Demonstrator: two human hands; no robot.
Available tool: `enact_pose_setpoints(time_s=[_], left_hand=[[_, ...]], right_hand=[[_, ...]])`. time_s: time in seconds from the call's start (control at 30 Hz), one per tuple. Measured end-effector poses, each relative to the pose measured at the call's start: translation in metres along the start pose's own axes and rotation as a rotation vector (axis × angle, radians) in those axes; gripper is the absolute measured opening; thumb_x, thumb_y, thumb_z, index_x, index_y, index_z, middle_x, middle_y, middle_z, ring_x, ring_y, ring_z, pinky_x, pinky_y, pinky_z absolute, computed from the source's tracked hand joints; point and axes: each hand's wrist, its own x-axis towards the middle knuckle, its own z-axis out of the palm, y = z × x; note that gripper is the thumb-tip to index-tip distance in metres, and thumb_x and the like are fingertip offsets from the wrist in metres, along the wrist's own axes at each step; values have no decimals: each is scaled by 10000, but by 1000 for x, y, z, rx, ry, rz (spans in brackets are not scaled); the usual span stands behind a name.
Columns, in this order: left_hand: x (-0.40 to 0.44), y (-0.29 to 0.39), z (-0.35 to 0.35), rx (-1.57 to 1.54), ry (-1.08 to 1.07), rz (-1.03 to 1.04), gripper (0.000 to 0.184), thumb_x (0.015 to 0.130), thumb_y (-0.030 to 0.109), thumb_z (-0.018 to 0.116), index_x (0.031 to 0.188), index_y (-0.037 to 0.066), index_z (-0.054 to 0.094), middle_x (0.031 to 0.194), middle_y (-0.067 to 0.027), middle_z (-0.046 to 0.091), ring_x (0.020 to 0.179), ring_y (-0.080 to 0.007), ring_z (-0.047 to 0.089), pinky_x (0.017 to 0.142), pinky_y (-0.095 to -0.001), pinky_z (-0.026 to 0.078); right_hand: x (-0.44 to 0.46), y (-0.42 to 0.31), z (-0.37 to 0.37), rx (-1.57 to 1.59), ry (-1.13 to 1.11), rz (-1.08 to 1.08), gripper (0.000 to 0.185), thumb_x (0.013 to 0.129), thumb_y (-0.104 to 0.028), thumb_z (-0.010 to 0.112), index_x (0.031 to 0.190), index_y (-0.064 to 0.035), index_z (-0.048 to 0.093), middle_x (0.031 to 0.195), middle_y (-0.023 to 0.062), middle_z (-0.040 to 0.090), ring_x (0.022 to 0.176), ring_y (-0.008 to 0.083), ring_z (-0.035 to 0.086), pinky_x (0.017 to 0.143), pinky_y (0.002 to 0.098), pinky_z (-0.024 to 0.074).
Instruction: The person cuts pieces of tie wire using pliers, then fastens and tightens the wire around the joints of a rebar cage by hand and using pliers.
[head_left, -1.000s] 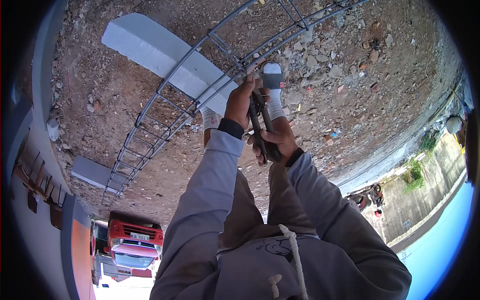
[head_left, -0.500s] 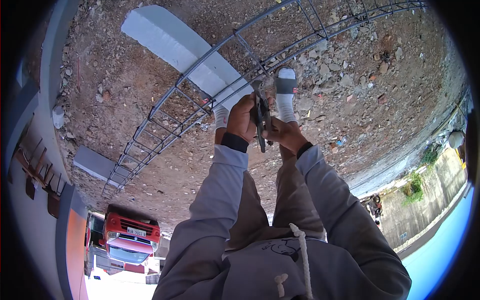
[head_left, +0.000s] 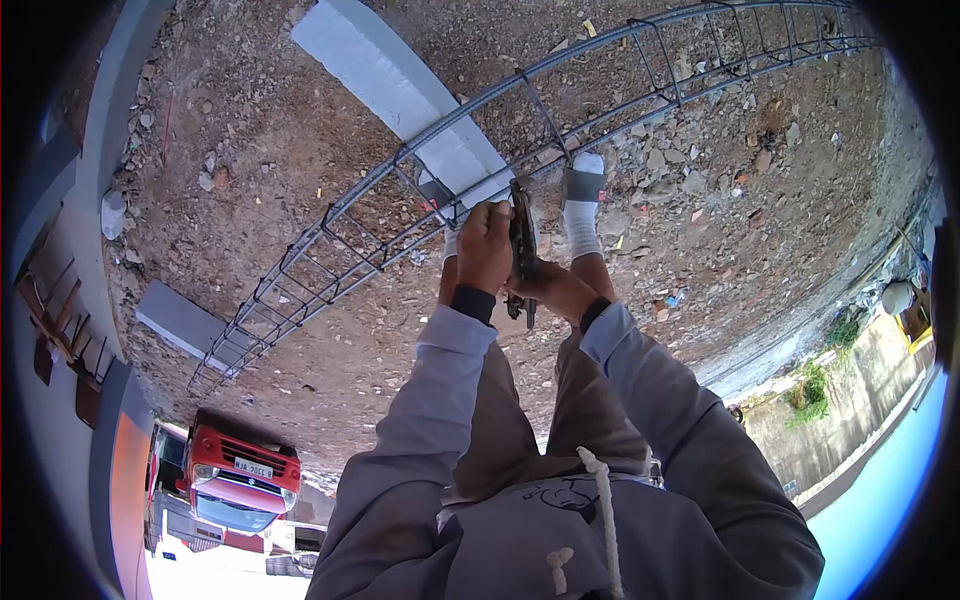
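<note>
A dark metal hand tool (head_left: 523, 240), like pincers, is held between my two hands, its length running away from my body. My left hand (head_left: 485, 245) is closed at its left side near the far end, fingers curled; whether it grips the tool or something smaller is unclear. My right hand (head_left: 560, 288) is wrapped round the tool's nearer part. Just beyond my hands a long rebar cage (head_left: 370, 255) of bars and square ties crosses over the ground. It passes above a pale concrete beam (head_left: 410, 90).
A second grey block (head_left: 190, 325) lies under the cage's left end. My feet in sandals (head_left: 583, 185) stand by the cage on rubble-strewn soil. A red car (head_left: 243, 468) is at lower left, a wall (head_left: 840, 420) at right.
The tool has turned from showing two spread handles to a narrower, edge-on look between my hands. The view has shifted, so the cage and beam sit differently in it.
</note>
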Motion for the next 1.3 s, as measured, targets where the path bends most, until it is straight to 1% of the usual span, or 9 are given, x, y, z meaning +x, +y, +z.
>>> enact_pose_setpoints(time_s=[0.23, 0.4, 0.5, 0.67, 0.8, 0.93, 1.03, 1.2, 1.3], left_hand=[[3, 11, -51, -176, 13, -16, 255, 936, 241, 481, 875, 6, 561, 816, -69, 619, 742, -147, 598, 661, -287, 475], [19, 7, -112, 367, 310, 322, 187, 890, 184, 499, 897, 12, 575, 851, -174, 601, 799, -355, 579, 704, -414, 450], [51, -6, -132, 407, 427, 341, 192, 891, 187, 496, 891, 13, 576, 877, -177, 601, 813, -349, 577, 718, -418, 449], [74, 27, -107, 485, 309, 600, 155, 864, 167, 529, 924, 32, 573, 898, -166, 603, 853, -358, 564, 747, -438, 444], [97, 37, -71, 650, 206, 625, 153, 871, 195, 519, 867, 42, 532, 890, -153, 594, 880, -347, 564, 769, -452, 434], [123, 50, -47, 605, 128, 481, 198, 892, 251, 491, 873, 57, 525, 795, -165, 627, 748, -375, 608, 676, -469, 466], [133, 60, -30, 623, 109, 419, 220, 903, 265, 465, 879, 54, 522, 815, -186, 629, 776, -380, 609, 697, -474, 465], [155, 54, -14, 626, -36, 288, 256, 912, 293, 445, 922, 45, 508, 831, -227, 626, 820, -417, 596, 711, -496, 464], [159, 36, -19, 684, 13, 591, 265, 911, 302, 457, 931, 42, 507, 836, -220, 633, 826, -417, 599, 717, -497, 466]], right_hand=[[5, -6, 14, -105, 70, 13, 376, 801, -220, 630, 1093, -1, 540, 893, 49, 581, 847, 135, 510, 788, 281, 404], [9, -5, 25, -183, 162, -72, 384, 769, -202, 640, 1090, -14, 546, 859, 43, 570, 800, 135, 508, 747, 280, 405], [12, 10, 26, -222, 252, -9, 332, 763, -170, 628, 1048, -15, 560, 817, 29, 566, 752, 128, 509, 720, 273, 410], [-5, 14, 65, 130, 410, 56, 218, 762, -132, 599, 956, -32, 591, 799, 35, 578, 755, 136, 536, 720, 290, 424], [-17, 7, 94, 448, 425, 85, 195, 762, -120, 590, 937, -34, 588, 850, 53, 591, 830, 162, 558, 776, 307, 431], [-6, 12, 93, 291, 472, 17, 178, 723, -113, 578, 878, -26, 577, 805, 46, 564, 773, 165, 524, 718, 298, 413], [1, 9, 77, 108, 489, -5, 244, 720, -132, 576, 912, 7, 635, 877, 65, 601, 832, 181, 556, 783, 304, 430], [-4, -15, 44, 265, 438, 0, 279, 742, -111, 549, 991, 10, 584, 915, 79, 618, 836, 180, 568, 772, 320, 444], [-11, -21, 21, 308, 461, -76, 162, 751, -125, 545, 867, -24, 594, 758, 37, 575, 706, 125, 534, 656, 265, 424]])
